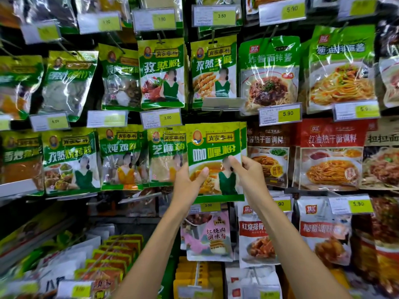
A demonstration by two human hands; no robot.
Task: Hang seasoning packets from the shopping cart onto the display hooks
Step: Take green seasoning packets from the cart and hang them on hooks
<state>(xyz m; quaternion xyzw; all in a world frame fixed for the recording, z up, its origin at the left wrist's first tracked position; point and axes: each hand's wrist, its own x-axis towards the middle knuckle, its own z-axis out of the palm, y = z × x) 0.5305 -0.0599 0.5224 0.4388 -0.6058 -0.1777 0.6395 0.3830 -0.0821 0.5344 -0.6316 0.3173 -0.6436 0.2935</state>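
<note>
My left hand [190, 182] grips the lower left edge of a glossy green-and-yellow plastic curry powder packet [216, 156], thumb across the front and the other fingers out of sight behind it. My right hand [248, 171] pinches the right edge a little higher, fingertips [234, 160] pressed on the printed face. Both hands are closed on this one packet, holding it upright and flat toward me, in front of the display and in the gap between the sesame powder packet [167, 156] hanging to its left and the brown noodle sauce packets [267, 156] to its right.

To do this step well, I judge that I should keep the packet square and level, raise its top edge to the hook's tip, and slide the hang hole straight on instead of forcing the film. The pinch should stay near the edges so the top strip stays flat and the hole open. I cannot make out the hook or the hole from here; the packet's own top edge covers that spot, so I would feel for it before I let go.

The packet is a flat pouch with a yellow header, a green band bearing large white and yellow characters, and a food picture below. A second identical packet seems to sit right behind it, its edge showing at the right. Above it hangs a clear price tag holder [222, 104]; below, a yellow price label [208, 205] reads 3.00.
</note>
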